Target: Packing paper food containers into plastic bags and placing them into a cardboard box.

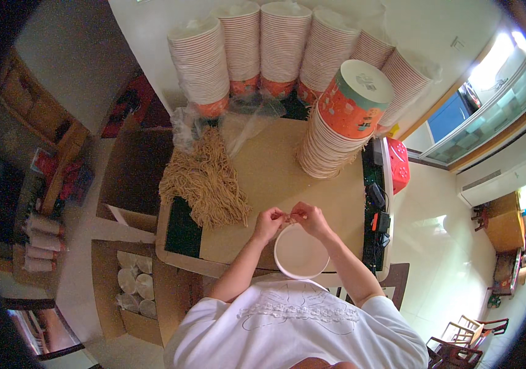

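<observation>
Left hand point(269, 221) and right hand point(310, 218) pinch — seemingly — cord point(289, 216) over white cup point(300, 253).

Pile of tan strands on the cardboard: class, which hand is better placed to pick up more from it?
Probably the left hand. The pile of tan strands lies on its side of the white bowl, while the right hand would need to cross over.
</observation>
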{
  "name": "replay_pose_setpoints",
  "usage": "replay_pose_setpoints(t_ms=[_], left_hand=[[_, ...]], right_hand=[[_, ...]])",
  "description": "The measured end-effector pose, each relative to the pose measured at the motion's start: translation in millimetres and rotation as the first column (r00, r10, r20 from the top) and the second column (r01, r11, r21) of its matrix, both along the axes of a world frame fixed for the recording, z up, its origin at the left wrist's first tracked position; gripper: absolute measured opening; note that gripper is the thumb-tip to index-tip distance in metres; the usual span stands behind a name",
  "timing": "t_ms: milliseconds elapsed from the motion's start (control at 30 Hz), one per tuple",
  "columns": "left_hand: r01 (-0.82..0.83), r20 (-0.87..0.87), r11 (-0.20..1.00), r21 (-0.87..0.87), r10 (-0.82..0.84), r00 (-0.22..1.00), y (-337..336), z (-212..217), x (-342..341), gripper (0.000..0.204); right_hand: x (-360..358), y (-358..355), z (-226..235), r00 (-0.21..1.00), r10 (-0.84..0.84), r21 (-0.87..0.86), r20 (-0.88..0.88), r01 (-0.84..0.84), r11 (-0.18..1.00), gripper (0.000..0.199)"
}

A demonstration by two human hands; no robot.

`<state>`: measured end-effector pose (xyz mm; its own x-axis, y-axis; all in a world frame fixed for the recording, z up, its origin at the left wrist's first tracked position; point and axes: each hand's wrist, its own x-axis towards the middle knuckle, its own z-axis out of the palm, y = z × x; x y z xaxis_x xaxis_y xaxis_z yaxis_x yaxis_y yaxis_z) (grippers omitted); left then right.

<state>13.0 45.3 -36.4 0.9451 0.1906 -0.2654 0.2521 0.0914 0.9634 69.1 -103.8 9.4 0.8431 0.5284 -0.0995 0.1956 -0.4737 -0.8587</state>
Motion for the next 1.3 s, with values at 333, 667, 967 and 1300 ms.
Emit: replay_pose_setpoints(t_ms=[333,667,967,1300], left_hand=[[0.022,-0.006,0.999,-0.047,-0.022,1.000,0,8,-1,0.001],[-0.004,-0.085,0.969,-0.247,-0.018,0.996,1,17,-3,0.008],[-0.003,-0.107,0.969,-0.246,-0.024,0.994,0,15,-3,0.007],[0.009,-0.025,0.995,-0.098,-0.011,1.000,-2,6,-5,0.007]], right_hand=[[2,1,0,1.000,0.021,0.039,0.008,-0.022,0.999,0.004],[1,-1,-1,1.000,0.005,0.065,0.011,-0.006,0.998,0.004],[-1,-1,4,0.998,-0.008,0.062,-0.065,0.012,0.998,0.006],[-1,0,4,1.000,0.002,-0.003,-0.015,-0.002,1.000,0.010]])
